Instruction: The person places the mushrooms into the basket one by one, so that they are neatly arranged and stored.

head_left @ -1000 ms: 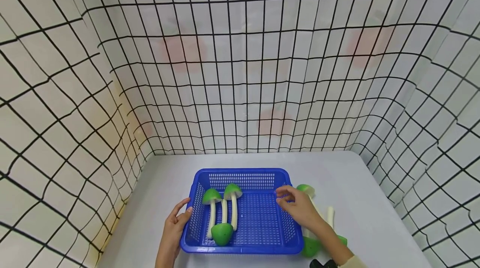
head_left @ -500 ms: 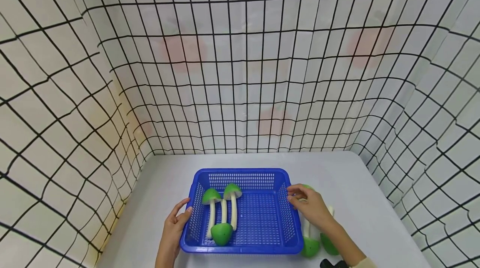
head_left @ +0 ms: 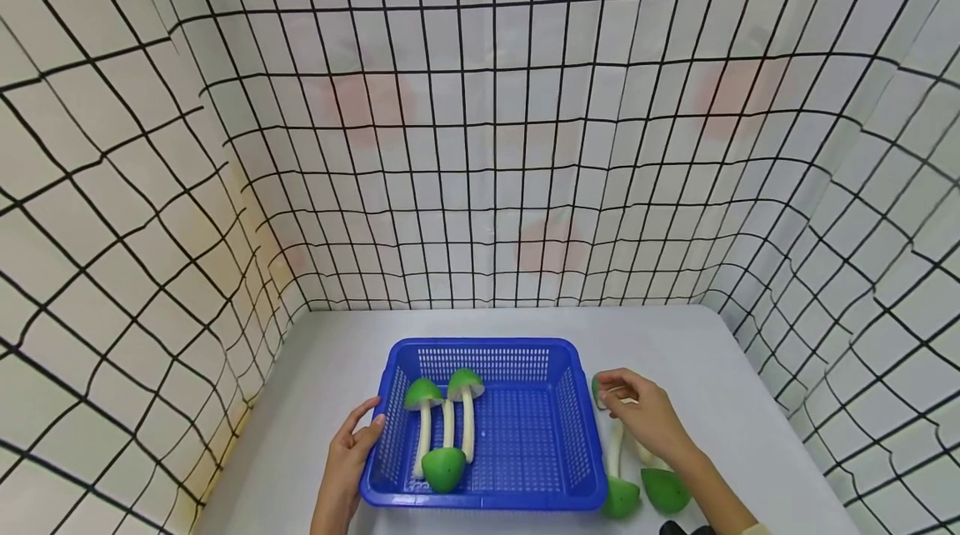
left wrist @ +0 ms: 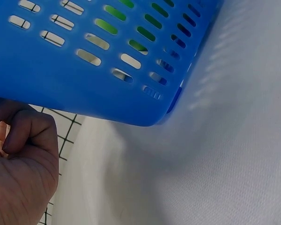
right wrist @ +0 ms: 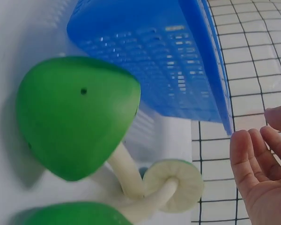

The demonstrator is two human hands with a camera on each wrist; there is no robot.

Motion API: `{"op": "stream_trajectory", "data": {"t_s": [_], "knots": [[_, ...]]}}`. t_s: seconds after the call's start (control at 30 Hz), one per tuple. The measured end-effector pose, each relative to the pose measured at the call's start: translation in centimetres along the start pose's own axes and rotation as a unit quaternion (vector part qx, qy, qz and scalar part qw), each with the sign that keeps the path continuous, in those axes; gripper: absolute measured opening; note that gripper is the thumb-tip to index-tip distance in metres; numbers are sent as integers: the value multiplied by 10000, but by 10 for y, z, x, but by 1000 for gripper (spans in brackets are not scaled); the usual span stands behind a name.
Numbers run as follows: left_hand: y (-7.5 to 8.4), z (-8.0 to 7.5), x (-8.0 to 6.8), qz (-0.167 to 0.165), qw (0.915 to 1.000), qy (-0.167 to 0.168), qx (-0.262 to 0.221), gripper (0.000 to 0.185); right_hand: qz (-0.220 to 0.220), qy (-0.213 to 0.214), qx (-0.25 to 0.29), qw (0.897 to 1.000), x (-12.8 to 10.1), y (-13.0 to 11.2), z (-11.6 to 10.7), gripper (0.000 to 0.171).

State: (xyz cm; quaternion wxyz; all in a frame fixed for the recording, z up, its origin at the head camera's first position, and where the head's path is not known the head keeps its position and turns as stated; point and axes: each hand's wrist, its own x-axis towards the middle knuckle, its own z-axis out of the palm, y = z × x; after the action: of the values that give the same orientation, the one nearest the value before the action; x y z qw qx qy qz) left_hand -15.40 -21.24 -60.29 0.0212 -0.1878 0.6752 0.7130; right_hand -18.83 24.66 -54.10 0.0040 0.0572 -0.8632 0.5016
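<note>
Left hand (head_left: 351,452): rested against the left wall of the blue basket (head_left: 487,498), thumb on the rim, fingers loosely bent, gripping nothing.
Right hand (head_left: 647,417): hovered just right of the basket, above the mushrooms on the table, fingers relaxed and slightly curled, holding nothing.
Nearest mushroom (head_left: 619,477): lay on the white table (head_left: 720,385) beside the basket's right wall, green cap toward the near edge.
Basket contents: three green-capped mushrooms (head_left: 446,422) lay close together along the left side.
</note>
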Motion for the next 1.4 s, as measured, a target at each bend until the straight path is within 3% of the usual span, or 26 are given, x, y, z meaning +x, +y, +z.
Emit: {"op": "stream_trajectory", "data": {"t_s": [0.4,0.93,1.2,1.4], "knots": [[1,1,1,-19,10000,4,-41,61,60,215,-177,9996,-5,15,-24,34],[1,0,-1,17,10000,47,7,63,402,406,-387,9976,-12,57,-34,35],[1,-2,-2,-45,9999,72,76,61,780,379,-557,9947,-14,80,-34,37],[3,1,-1,25,10000,33,-17,60,1124,377,-700,9905,-16,81,-37,37]]}}
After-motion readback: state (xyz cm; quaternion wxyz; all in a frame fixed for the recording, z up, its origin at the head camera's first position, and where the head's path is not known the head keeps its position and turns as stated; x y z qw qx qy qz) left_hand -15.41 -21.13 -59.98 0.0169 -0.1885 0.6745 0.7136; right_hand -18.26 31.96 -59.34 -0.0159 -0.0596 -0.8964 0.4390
